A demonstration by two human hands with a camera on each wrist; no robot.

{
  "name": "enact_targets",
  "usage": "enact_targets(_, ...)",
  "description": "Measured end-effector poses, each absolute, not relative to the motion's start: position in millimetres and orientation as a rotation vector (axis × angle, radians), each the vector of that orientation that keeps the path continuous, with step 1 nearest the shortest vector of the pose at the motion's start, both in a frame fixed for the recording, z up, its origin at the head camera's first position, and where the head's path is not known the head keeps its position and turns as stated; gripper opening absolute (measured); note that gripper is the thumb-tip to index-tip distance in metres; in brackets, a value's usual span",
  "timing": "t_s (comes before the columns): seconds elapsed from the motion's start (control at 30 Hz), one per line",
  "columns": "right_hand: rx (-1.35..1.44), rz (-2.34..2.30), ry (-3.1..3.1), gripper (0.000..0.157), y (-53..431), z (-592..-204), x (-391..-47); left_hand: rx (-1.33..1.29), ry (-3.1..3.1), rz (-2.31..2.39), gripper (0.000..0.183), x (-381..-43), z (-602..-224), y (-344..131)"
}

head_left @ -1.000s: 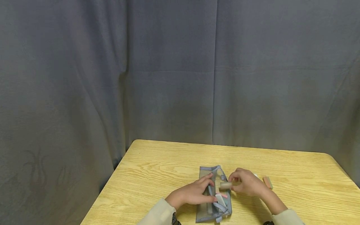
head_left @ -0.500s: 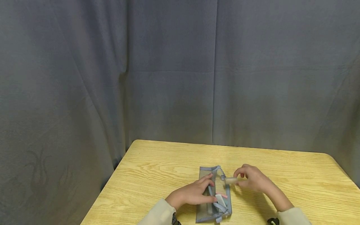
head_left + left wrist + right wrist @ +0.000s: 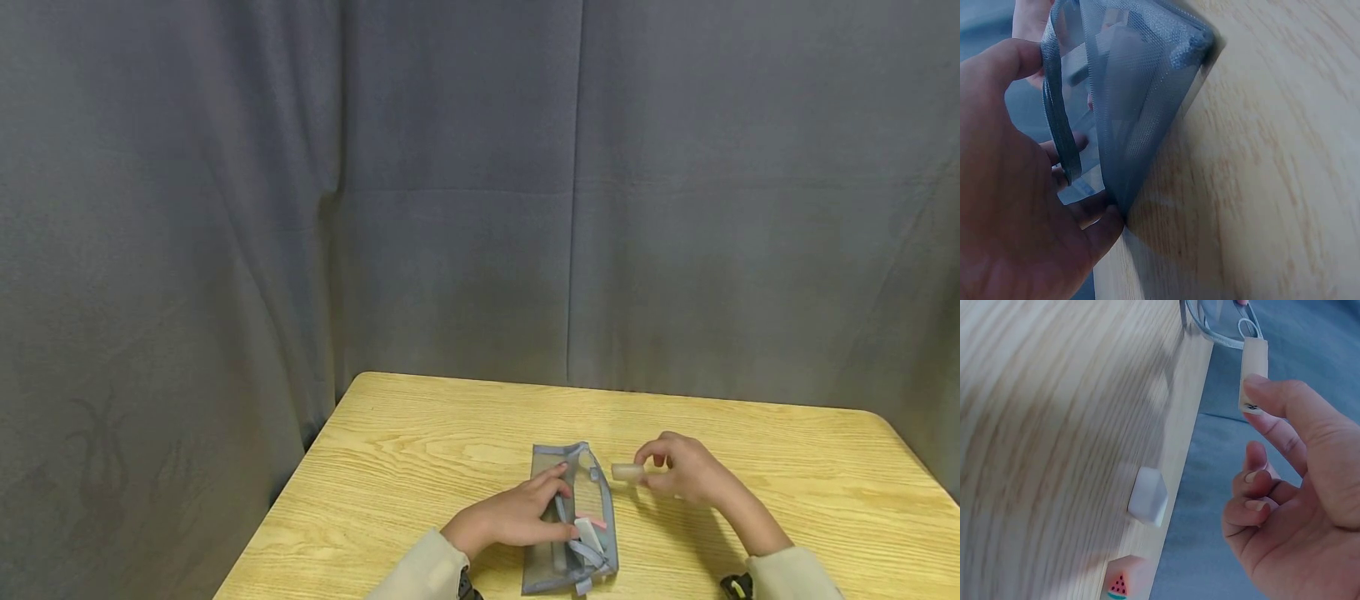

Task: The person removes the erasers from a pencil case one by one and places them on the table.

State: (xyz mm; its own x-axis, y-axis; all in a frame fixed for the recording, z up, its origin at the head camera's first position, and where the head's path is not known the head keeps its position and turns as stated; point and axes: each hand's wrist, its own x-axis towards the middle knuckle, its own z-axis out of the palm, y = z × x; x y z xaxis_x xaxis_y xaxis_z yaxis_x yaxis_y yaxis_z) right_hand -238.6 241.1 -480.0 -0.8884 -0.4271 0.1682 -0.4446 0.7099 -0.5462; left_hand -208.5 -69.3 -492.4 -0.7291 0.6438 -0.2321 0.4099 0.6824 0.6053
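Note:
A blue-grey see-through mesh pencil case (image 3: 546, 567) lies on the wooden table with its zipped mouth spread apart. My left hand (image 3: 513, 517) holds it at the mouth; in the left wrist view, the thumb and fingers bend about the edge of the mesh (image 3: 1141, 119). Inside the case show a white eraser (image 3: 588, 533) and a pink strip (image 3: 596, 521). Just right of the case, my right hand (image 3: 686, 469) pinches a pale cream eraser (image 3: 1254, 365) between thumb and forefinger. A small dark print marks one end of it; the other fingers curl loosely.
In the right wrist view, a white eraser (image 3: 1149, 497) and one with a watermelon print (image 3: 1124, 578) lie on the table (image 3: 1054, 425). The right hand and forearm hide them in the head view. A grey curtain (image 3: 465, 208) hangs behind the table.
My right hand has moved away from the mouth of the pencil case, rightward and slightly farther back, carrying the cream eraser. The left hand and the case have stayed put.

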Motion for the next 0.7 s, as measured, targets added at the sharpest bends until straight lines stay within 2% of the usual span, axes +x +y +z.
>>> enact_targets(0.7,0.610,0.918,-2.918,0.014,254,-486,-249,0.812,2.453,0.759,0.050,-208,-492,-69)
